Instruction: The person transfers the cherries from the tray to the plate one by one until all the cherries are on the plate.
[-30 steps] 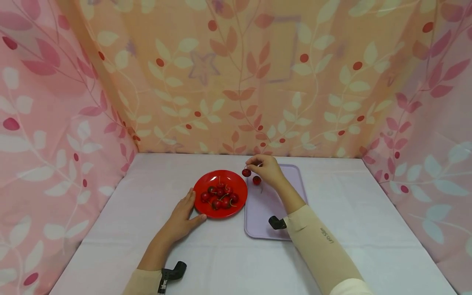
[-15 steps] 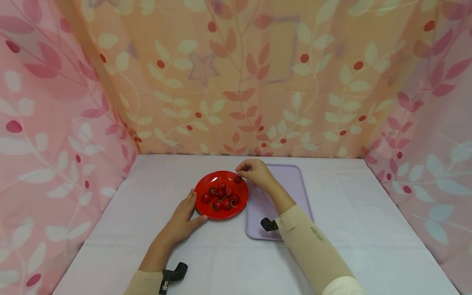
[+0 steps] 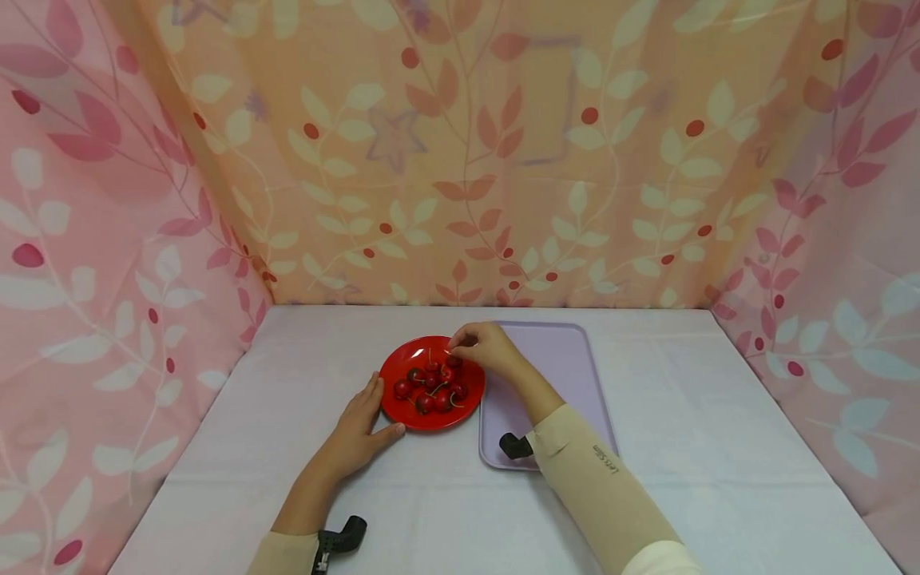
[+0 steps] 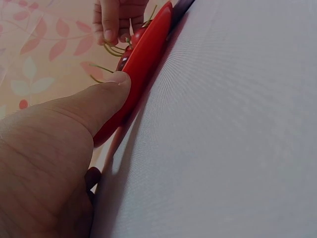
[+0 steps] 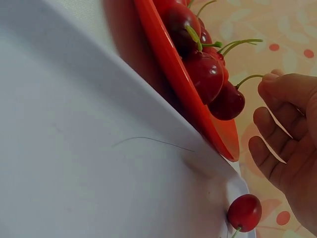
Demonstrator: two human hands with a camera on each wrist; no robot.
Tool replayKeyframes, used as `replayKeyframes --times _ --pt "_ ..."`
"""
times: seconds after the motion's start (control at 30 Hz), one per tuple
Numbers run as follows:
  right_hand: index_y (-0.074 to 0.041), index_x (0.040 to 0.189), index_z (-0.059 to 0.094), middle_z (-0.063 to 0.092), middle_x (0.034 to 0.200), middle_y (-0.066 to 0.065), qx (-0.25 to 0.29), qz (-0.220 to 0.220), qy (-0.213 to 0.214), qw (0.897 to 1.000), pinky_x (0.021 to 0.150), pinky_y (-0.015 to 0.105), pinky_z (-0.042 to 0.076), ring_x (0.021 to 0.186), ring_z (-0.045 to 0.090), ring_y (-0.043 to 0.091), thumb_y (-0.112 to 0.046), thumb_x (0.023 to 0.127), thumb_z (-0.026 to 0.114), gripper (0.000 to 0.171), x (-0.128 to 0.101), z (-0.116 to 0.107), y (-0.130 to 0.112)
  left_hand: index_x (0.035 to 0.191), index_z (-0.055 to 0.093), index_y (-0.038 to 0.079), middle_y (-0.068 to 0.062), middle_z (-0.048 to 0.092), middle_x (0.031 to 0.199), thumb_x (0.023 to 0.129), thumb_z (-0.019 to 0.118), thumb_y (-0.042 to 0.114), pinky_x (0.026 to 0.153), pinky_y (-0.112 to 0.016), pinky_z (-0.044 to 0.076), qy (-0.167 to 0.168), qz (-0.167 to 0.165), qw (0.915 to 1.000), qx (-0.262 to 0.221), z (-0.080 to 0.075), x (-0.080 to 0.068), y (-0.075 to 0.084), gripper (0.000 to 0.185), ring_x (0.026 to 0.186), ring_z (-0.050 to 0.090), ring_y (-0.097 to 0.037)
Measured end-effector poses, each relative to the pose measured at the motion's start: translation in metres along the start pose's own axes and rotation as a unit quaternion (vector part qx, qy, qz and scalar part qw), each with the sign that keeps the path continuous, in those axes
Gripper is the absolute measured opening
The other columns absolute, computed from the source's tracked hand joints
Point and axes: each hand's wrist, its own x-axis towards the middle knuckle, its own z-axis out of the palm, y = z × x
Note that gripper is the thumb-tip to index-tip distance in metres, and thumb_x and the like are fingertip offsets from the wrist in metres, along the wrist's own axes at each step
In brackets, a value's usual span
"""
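A red plate with several cherries sits mid-table. My left hand rests flat on the cloth with straight fingers along the plate's left rim; its thumb touches the plate rim. My right hand hovers over the plate's far right side and pinches the stem of a cherry that touches the other cherries on the plate. A lilac tray lies right of the plate. One loose cherry lies on the tray, hidden behind my hand in the head view.
A white cloth covers the table. Floral curtains close off the back and both sides. Black camera mounts show at my left wrist and right wrist.
My right hand carried a cherry by its stem leftward from above the tray to the plate and lowered it among the others. The left hand stayed at the plate's rim.
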Motion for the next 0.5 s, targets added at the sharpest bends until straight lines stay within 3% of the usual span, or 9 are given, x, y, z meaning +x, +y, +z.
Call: replayKeyframes --times 0.5 --pt "-0.013 0.096 0.075 0.073 0.089 -0.001 -0.035 -0.002 -0.009 0.999 0.086 0.028 0.057 0.088 0.068 0.013 -0.011 0.091 0.078 0.006 -0.0009 0.0046 -0.0027 0.164 0.015 0.007 -0.009 0.008 0.173 0.093 0.07 0.053 0.125 -0.06 0.015 -0.001 -0.002 1.0 -0.007 -0.0004 -0.0011 -0.0018 0.101 0.158 0.012 -0.039"
